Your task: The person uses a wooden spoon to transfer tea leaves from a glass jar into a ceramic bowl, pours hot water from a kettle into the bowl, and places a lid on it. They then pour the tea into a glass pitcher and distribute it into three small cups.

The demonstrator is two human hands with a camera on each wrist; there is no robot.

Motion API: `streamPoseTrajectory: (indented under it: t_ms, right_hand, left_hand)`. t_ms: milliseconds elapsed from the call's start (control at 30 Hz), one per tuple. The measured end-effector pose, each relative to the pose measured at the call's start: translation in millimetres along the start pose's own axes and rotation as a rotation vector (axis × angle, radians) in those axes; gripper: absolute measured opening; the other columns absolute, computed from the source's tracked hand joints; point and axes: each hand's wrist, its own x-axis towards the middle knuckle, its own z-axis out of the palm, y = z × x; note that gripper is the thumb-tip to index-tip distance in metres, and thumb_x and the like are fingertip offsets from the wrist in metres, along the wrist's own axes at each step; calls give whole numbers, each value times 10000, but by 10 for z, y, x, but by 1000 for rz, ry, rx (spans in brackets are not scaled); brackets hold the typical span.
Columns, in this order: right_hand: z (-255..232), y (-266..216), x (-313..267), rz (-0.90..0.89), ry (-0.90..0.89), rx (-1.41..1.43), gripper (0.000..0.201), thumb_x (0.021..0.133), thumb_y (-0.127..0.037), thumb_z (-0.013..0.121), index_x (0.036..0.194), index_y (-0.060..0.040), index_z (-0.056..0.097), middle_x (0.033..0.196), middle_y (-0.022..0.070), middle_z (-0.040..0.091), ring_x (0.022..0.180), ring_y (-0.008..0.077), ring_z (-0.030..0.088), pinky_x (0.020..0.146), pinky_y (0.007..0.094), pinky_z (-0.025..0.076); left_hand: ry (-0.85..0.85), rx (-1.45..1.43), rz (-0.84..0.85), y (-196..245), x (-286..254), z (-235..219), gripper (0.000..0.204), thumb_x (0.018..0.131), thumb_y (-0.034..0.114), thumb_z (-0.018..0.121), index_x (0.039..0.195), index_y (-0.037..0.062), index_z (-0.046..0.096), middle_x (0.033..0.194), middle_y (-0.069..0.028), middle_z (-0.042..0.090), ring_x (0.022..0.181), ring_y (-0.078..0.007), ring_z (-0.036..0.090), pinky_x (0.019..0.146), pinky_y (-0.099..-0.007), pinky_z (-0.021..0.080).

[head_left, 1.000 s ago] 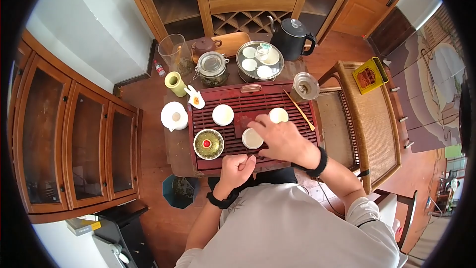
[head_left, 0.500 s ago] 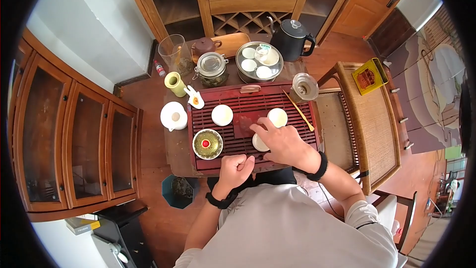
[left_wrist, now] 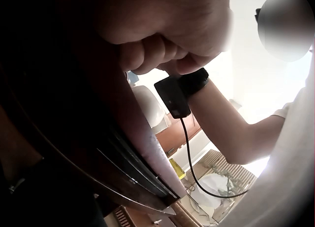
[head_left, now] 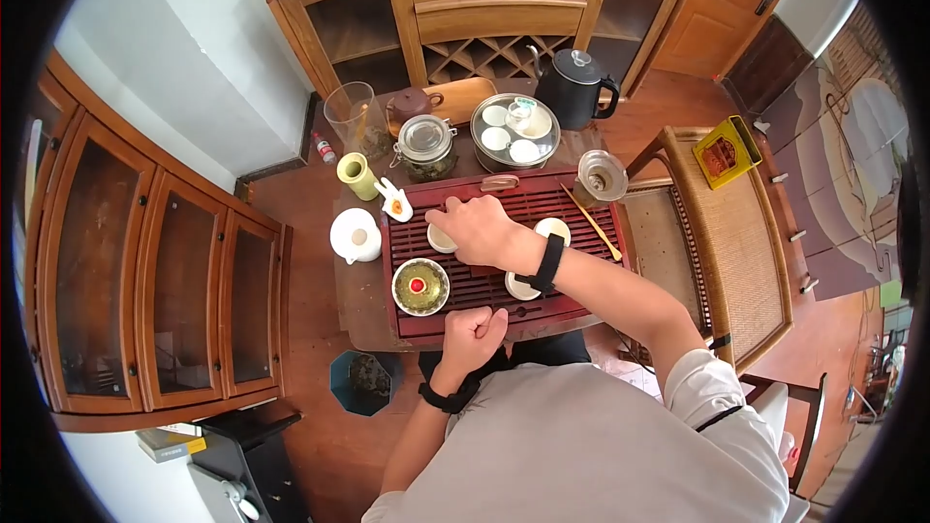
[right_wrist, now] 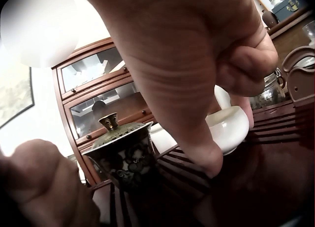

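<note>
My right hand (head_left: 484,232) reaches across the slatted tea tray (head_left: 593,269) to a white teacup (head_left: 440,239) on its left part. In the right wrist view, thumb and a finger pinch this cup from either side, low over the slats. A patterned gaiwan (right_wrist: 128,158) with a lid stands close by, at the tray's front left. Two more white cups, a far one (head_left: 553,230) and a near one (head_left: 523,287), sit partly behind my right wrist and forearm. At the tray's front edge my left hand (head_left: 475,337) is curled into a fist, with nothing visible in it.
Left of the tray are a white pot (head_left: 356,236), a yellow-green vase (head_left: 357,176) and a white hand-shaped ornament (head_left: 395,201). Behind stand a lidded jar (head_left: 426,145), a round tin (head_left: 516,160) with cups and a black kettle (head_left: 578,97). A wooden stick (head_left: 593,223) lies at right.
The near cup slid right under my right hand. That hand then left it and moved left to the cup on the left side. My left fist stays by the tray's front edge.
</note>
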Motion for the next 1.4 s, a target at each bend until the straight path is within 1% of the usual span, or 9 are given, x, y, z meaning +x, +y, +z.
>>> streamPoseTrajectory:
  t_ms: [400,500,633,700,833,900,1000,1233,1400]
  right_hand:
    - [-58,-5,-455,-28,-158,-79,523,782,-138,839,1268,-86,653,1095,152,747,933,324,791,723,426,620]
    - [-55,6,-460,-10,-155,-102,712,726,-233,910,1362,-122,611,1126,142,713,909,339,777,711,449,617]
    - [-687,26,-505,130,-154,18,740,804,-401,890,1432,-156,585,1190,164,707,1025,369,760,850,499,615]
    - [-728,331,-415,108,150,103,628,847,-438,843,1362,-143,641,1084,170,762,972,373,770,825,499,623]
    - [-971,996,-72,238,384,-27,471,935,-410,770,1314,-151,668,875,173,781,833,411,762,742,503,623]
    - [-1125,1106,52,362,144,-38,550,1013,-490,664,1466,-184,596,1034,229,784,1002,430,758,875,529,607]
    - [-1054,1272,201,469,-319,-76,877,1051,-702,421,1755,-228,199,1548,356,536,1448,520,508,1190,594,408]
    - [-563,1524,351,494,-358,-30,1071,973,-888,334,1770,-213,97,1625,514,269,1560,611,288,1294,575,257]
    - [-530,1449,348,564,-403,-11,1123,945,-938,302,1774,-221,59,1742,420,68,1641,570,20,1336,561,107]
  left_hand:
    - [-72,-16,1,2,33,-36,518,969,81,743,611,19,375,535,-51,282,483,-140,265,466,-362,237]
    - [-53,-16,-3,25,24,-30,520,967,81,747,613,22,370,538,-55,281,485,-143,266,465,-360,240]
    - [-35,-5,6,-5,8,-28,520,965,81,751,614,25,372,540,-59,282,487,-147,268,464,-360,245]
    - [-35,-1,18,2,15,-26,518,964,82,753,617,26,372,545,-61,284,492,-151,269,463,-360,249]
    - [-47,-15,20,-10,21,-23,519,966,85,752,619,27,371,549,-59,287,494,-154,270,463,-359,249]
    - [-55,-2,18,0,27,-37,524,968,86,752,622,27,364,551,-58,288,495,-155,272,464,-357,249]
    - [-41,-16,1,31,23,-36,524,971,88,752,624,25,364,553,-57,287,495,-154,274,466,-356,250]
    - [-25,-17,-1,35,19,-28,524,974,91,751,628,28,362,552,-53,289,495,-148,280,464,-353,255]
    - [-49,-13,-7,27,23,-38,523,975,97,755,626,28,371,552,-58,290,497,-150,275,461,-355,255]
